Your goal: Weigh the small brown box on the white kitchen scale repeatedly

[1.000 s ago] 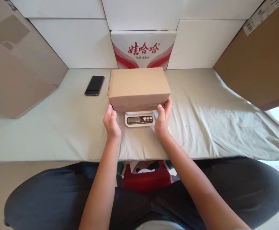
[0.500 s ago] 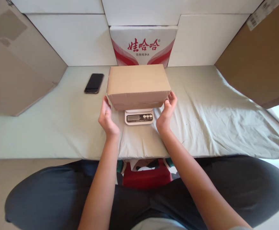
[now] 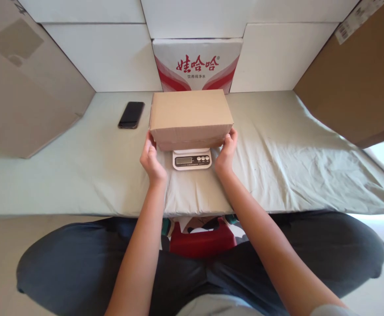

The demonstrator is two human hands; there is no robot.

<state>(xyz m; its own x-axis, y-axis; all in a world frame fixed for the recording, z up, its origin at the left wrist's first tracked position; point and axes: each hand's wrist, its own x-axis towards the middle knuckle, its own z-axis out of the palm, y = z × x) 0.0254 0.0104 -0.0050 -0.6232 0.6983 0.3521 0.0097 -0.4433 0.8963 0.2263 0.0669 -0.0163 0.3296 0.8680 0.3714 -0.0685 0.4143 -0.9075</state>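
Head view: box (image 3: 190,113) hides scale (image 3: 192,159) platform, seemingly.

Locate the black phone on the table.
The phone lies flat on the green sheet, left of the cardboard box and beyond the left hand.

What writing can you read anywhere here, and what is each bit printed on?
"娃哈哈" in red: white carton at the back.
"饮用纯净水" in small grey print beneath it: same carton.
Scale display and button labels: too small to read.
Barcode sticker on the brown carton, upper right: too blurred to read.
Box on the scale: no print visible.
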